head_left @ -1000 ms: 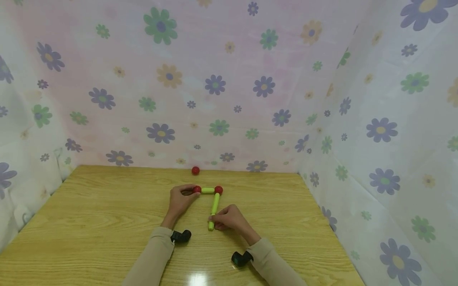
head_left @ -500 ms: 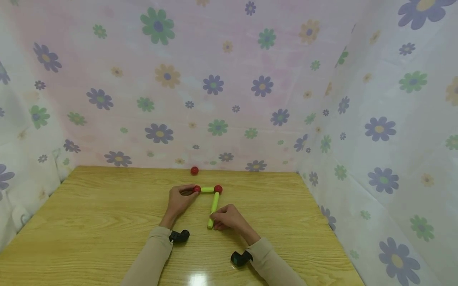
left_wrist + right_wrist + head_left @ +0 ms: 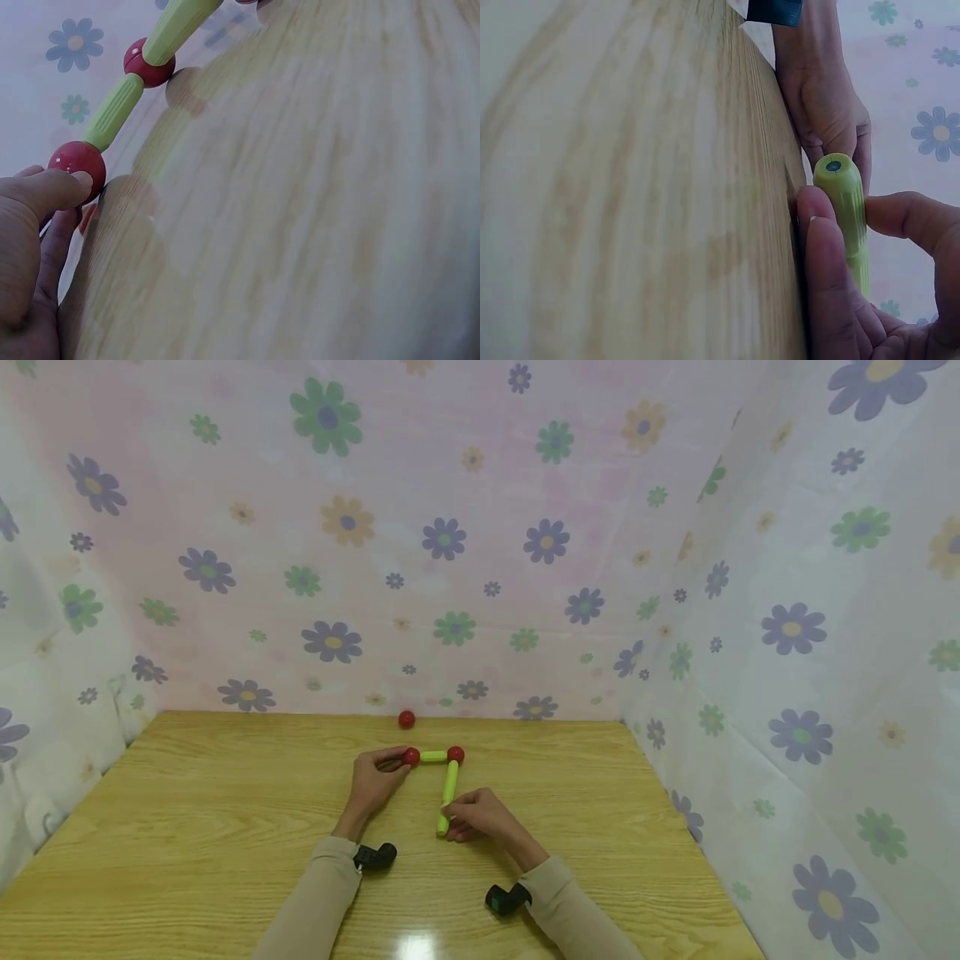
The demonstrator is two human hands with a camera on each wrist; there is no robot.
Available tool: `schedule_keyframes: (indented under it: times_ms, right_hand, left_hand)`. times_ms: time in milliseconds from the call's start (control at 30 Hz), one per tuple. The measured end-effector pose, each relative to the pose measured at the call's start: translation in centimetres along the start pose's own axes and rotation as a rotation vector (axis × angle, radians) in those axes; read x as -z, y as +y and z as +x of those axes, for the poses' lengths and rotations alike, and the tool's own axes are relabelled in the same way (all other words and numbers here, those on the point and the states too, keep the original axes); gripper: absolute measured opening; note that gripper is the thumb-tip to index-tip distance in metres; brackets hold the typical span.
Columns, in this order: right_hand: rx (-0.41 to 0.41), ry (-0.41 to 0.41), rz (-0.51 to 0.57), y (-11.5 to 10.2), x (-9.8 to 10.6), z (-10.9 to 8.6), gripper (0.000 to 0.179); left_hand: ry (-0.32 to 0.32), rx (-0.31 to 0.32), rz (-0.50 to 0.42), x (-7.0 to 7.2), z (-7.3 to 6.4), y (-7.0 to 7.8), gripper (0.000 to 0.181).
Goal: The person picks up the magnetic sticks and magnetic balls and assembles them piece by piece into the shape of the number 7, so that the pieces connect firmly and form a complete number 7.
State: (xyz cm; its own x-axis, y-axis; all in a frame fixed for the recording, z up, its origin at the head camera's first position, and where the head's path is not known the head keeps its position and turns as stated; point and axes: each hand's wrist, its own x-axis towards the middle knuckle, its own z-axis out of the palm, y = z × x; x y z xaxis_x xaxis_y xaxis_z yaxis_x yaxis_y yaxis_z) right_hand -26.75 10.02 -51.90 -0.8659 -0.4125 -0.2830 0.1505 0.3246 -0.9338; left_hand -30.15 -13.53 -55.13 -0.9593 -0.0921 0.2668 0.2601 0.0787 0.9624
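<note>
My left hand (image 3: pixel 375 782) pinches a red ball (image 3: pixel 412 757) between thumb and fingers; the left wrist view shows the thumb on the ball (image 3: pixel 77 166). A short yellow-green rod (image 3: pixel 433 757) joins that ball to a second red ball (image 3: pixel 456 755) on its right. From the second ball a longer yellow-green rod (image 3: pixel 450 783) runs toward me. My right hand (image 3: pixel 483 817) pinches this rod near its free end, with the thumb on one side and fingers on the other. In the right wrist view, a small dark round spot marks the rod's end face (image 3: pixel 833 166).
A loose red ball (image 3: pixel 407 719) sits at the back edge of the wood-grain table (image 3: pixel 225 827). Flower-patterned sheets (image 3: pixel 510 485) stand behind the table and at both sides. Each wrist wears a black camera (image 3: pixel 377 857).
The joined balls and rods have shifted very slightly away from me, with both hands still gripping them. The loose red ball stays at the back edge.
</note>
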Motion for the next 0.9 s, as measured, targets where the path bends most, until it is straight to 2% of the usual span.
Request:
schedule_keyframes:
  times_ms: [267,367,533,700,800,900]
  right_hand:
    - [-0.008,-0.032,0.026,0.2,0.3,0.2,0.028]
    - [-0.010,-0.039,0.033,0.3,0.4,0.2,0.029]
    - [-0.001,-0.039,0.035,0.3,0.4,0.2,0.029]
    - [-0.002,-0.040,0.043,0.2,0.3,0.1,0.028]
    - [-0.006,-0.039,0.044,0.1,0.3,0.0,0.028]
    - [-0.009,-0.039,0.045,0.0,0.3,-0.1,0.028]
  left_hand:
    - [0.052,0.016,0.035,-0.3,0.1,0.4,0.028]
    - [0.057,-0.009,0.039,-0.4,-0.2,1.1,0.027]
    - [0.034,-0.047,0.056,-0.2,-0.9,3.0,0.027]
    - [0.033,-0.086,0.089,-0.2,-1.1,3.4,0.025]
    - [0.042,-0.066,0.083,-0.2,-1.1,3.5,0.024]
    - [0.053,-0.029,0.060,-0.4,-1.0,2.9,0.025]
